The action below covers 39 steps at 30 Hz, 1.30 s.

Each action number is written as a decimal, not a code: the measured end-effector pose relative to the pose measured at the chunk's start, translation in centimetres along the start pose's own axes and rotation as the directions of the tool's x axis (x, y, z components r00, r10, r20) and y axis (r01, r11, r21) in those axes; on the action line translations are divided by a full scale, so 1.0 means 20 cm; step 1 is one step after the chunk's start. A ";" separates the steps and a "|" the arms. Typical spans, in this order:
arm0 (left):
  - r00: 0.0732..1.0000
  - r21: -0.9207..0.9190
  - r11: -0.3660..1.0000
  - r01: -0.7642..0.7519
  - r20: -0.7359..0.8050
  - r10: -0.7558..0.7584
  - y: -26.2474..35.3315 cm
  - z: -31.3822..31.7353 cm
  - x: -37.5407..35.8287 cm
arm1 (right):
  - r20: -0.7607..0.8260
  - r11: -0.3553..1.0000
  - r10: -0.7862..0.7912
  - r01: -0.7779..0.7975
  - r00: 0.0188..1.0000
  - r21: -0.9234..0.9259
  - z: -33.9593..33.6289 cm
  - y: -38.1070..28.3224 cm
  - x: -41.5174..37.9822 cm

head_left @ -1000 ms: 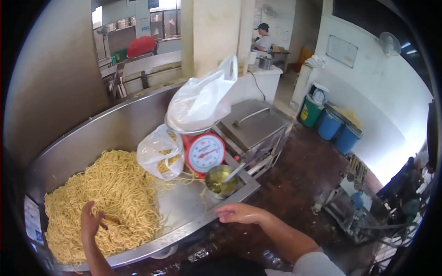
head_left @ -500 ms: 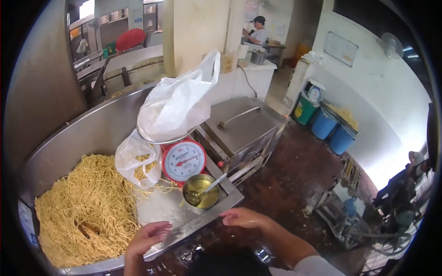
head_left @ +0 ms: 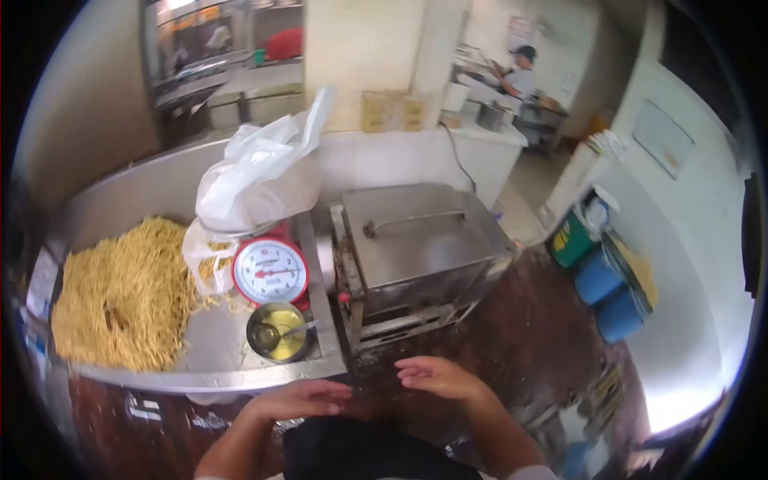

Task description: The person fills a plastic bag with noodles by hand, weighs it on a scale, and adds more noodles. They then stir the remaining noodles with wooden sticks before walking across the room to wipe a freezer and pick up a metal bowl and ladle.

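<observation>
My left hand hovers just off the front rim of the metal table, fingers extended and empty. Level with it, my right hand is also empty over the floor, fingers stretched toward the left one. Nearest the left hand is a metal bowl of yellow liquid, with a ladle resting in it. Behind the bowl stands a red dial scale, bearing a filled white plastic bag. Another bag with noodles leans beside the scale. A large heap of yellow noodles covers the table's left part.
A lidded steel box on a frame stands right of the table. Blue bins and a green bin line the right wall. In the back room a person in a dark cap is at a counter. The floor looks wet.
My view has turned right, so the table and scale sit further left. My left hand has come off the table's edge, and the hands are closer together. Both stay empty.
</observation>
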State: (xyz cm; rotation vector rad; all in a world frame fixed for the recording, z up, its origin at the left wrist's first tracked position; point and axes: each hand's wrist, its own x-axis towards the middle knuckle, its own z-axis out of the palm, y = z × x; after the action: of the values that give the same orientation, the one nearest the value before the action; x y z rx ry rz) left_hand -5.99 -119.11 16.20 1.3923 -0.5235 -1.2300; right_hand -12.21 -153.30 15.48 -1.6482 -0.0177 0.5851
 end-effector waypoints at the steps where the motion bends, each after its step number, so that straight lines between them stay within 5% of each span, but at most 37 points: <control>1: 0.999 0.120 0.993 -0.016 0.038 0.011 0.02 0.03 0.10 | 0.020 1.000 -0.026 0.026 0.999 0.002 -0.10 -0.06 -0.04; 3: 0.999 -0.022 0.999 0.038 -0.014 -0.039 0.21 0.10 0.18 | 0.010 0.994 -0.081 0.081 0.997 -0.069 -0.29 -0.20 -0.01; 6: 0.984 0.063 0.991 -0.117 -0.131 0.124 0.29 0.04 0.32 | -0.015 0.977 -0.209 0.208 0.978 -0.052 -0.50 -0.42 0.09; 9: 0.955 0.017 0.994 -0.104 -0.276 0.105 0.30 0.07 0.49 | 0.014 0.974 -0.228 0.228 0.974 -0.019 -0.72 -0.43 0.21; 14: 0.973 -0.010 0.999 -0.034 -0.227 0.031 0.12 0.14 1.16 | 0.012 0.990 -0.057 0.058 0.998 -0.126 -1.11 -0.20 0.14; 17: 0.974 0.200 0.972 -0.121 -0.168 0.155 0.28 0.25 1.66 | -0.103 0.995 0.078 -0.084 0.992 -0.051 -1.48 -0.17 -0.13; 19: 0.980 0.506 0.840 -0.197 0.104 0.168 0.56 0.33 1.93 | -0.239 0.998 0.061 -0.063 0.969 -0.002 -1.80 -0.05 -0.30; 24: 0.970 0.689 0.683 -0.242 0.158 0.184 0.78 0.50 2.78 | -0.511 0.998 0.019 0.013 0.860 0.060 -2.59 0.20 -0.74; 30: 0.969 0.657 0.729 -0.194 0.011 0.249 1.04 0.87 3.61 | -0.533 0.978 0.047 0.070 0.845 0.196 -3.59 0.32 -0.99; 33: 0.979 0.570 0.804 -0.169 0.001 0.205 1.24 0.95 3.85 | -0.505 0.995 -0.010 0.059 0.863 0.082 -4.03 0.18 -0.93; 39: 0.935 0.514 0.858 0.001 -0.305 0.182 1.31 0.86 4.41 | -0.362 0.991 -0.123 0.136 0.924 0.011 -4.74 0.06 -0.57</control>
State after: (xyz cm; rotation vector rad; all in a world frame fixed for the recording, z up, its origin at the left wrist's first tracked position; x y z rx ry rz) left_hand 18.71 -209.29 10.90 1.9601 -0.6882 -0.7616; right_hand 13.60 -244.99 22.82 -1.6838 0.1515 0.1744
